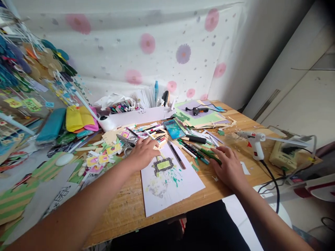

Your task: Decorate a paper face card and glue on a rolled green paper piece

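A white sheet of paper (170, 184) with a yellow-green and black craft shape (163, 164) and green smears lies on the wooden table (125, 209). My left hand (143, 152) rests at the sheet's top left corner, fingers curled down among loose pens and paper scraps, next to grey scissors (126, 143). My right hand (228, 166) lies to the right of the sheet, fingers stretched over a row of green and black markers (195, 150). Whether either hand grips anything is hidden.
A white glue gun (252, 139) stands at the right with its black cord running off the edge. A white box of markers (136, 113), a black glue gun (196, 110) on coloured card, a phone (174, 129) and heaps of paper cutouts (102, 158) crowd the back and left.
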Available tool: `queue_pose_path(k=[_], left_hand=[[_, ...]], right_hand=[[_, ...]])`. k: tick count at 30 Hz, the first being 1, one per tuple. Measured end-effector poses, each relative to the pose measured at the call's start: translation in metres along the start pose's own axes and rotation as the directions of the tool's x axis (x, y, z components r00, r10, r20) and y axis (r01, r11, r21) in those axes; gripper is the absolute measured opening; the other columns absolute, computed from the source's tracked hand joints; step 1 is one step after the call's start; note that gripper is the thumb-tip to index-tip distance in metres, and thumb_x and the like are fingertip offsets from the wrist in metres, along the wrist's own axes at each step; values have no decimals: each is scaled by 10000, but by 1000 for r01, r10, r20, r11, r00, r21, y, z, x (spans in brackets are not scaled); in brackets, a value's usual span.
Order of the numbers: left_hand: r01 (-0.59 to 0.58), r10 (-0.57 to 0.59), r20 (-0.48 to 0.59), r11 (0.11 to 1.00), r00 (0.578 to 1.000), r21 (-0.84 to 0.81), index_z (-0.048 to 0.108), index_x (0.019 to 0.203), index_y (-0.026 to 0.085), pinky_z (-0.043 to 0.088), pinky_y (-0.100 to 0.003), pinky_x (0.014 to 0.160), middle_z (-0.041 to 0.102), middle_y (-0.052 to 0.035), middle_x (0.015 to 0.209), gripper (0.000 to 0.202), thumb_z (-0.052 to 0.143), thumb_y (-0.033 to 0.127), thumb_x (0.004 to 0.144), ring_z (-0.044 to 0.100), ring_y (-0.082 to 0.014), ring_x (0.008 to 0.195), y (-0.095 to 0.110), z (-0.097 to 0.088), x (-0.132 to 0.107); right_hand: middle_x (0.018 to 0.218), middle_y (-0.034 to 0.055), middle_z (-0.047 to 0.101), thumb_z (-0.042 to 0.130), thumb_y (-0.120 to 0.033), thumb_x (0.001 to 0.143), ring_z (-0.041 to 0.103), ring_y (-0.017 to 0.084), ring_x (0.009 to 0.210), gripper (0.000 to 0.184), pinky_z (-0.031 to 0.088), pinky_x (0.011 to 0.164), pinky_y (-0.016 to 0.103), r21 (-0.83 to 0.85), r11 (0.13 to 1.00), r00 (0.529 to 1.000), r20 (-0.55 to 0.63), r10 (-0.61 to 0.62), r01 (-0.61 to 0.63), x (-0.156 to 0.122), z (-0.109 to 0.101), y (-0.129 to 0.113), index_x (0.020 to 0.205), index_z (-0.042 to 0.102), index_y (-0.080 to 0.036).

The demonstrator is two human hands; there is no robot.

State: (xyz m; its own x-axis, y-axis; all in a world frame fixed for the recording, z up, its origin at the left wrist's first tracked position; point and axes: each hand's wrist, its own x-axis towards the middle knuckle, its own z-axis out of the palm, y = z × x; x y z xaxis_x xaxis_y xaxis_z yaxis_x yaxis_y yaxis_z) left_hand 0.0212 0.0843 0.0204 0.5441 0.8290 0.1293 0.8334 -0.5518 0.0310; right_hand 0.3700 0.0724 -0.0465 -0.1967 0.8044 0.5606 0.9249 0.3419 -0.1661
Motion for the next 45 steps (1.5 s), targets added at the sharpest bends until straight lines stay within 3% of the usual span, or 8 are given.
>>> queue_pose_path(k=[5, 9, 13, 17, 29, 35, 39, 45], left_hand=[[-46, 50, 36, 994, 998, -100, 639, 759, 211, 262, -503, 1012, 595, -60, 1196, 138, 560, 101, 786, 447, -290, 1177, 0, -26, 4], [0, 19, 77, 972, 997, -234, 598, 773, 203, 420, -307, 843, 666, -20, 973, 101, 523, 135, 770, 584, -182, 928, 18, -64, 0], [146, -125, 91, 948, 988, -283, 561, 751, 204, 387, -239, 601, 610, 29, 695, 98, 469, 177, 773, 561, -139, 651, 40, -84, -6], [254, -242, 77, 922, 967, -293, 523, 690, 206, 330, -243, 549, 554, 36, 611, 82, 466, 188, 746, 518, -139, 588, 54, -83, -11], [409, -411, 74, 839, 908, -359, 593, 780, 221, 277, -244, 486, 533, 59, 515, 125, 544, 336, 787, 484, -149, 513, 34, -56, -21], [438, -513, -173, 832, 841, -340, 568, 1003, 199, 382, -286, 610, 660, -21, 776, 250, 419, 368, 894, 592, -196, 687, 6, -37, -34], [286, -360, -260, 916, 896, -281, 596, 842, 204, 413, -336, 704, 642, -51, 836, 178, 435, 272, 876, 590, -226, 801, 15, -22, -61], [-243, 215, -266, 967, 940, -75, 546, 739, 206, 426, -337, 563, 585, -38, 712, 158, 451, 92, 791, 535, -210, 627, 70, 10, -83]], right_hand=[[1077, 157, 601, 564, -287, 884, 571, 312, 1005, 250, 494, 878, 492, 138, 990, 992, -126, 20, -3, 0, -1, 3, 1053, 680, -144], [998, 114, 630, 566, -245, 892, 614, 256, 924, 138, 517, 809, 428, 406, 910, 983, -184, -4, 80, 5, -12, -29, 978, 664, -201], [1077, 110, 654, 589, -283, 889, 620, 239, 1027, 198, 508, 882, 394, 746, 661, 989, 27, -146, 77, 16, -28, -96, 1065, 641, -208], [1149, 112, 672, 703, -387, 788, 659, 225, 940, 543, 533, 783, 352, 858, 487, 907, 324, -268, -162, 27, -29, -146, 1270, 550, -187], [706, -23, 656, 646, -96, 718, 610, 132, 616, 338, 484, 587, 235, 717, 560, 813, 569, -125, -415, 40, -3, -166, 1049, 623, -161], [1062, 128, 670, 633, -202, 781, 617, 256, 941, 415, 463, 856, 387, 550, 814, 940, 341, -16, -186, 59, -2, -138, 1193, 617, -157], [984, 105, 673, 530, -216, 854, 635, 221, 825, 218, 488, 750, 338, 385, 913, 974, 222, 55, -139, 61, -3, -93, 1002, 687, -178], [861, 74, 663, 501, -226, 888, 627, 195, 732, 200, 484, 670, 301, 320, 940, 957, 290, 22, -118, 47, -6, -73, 947, 689, -189]])
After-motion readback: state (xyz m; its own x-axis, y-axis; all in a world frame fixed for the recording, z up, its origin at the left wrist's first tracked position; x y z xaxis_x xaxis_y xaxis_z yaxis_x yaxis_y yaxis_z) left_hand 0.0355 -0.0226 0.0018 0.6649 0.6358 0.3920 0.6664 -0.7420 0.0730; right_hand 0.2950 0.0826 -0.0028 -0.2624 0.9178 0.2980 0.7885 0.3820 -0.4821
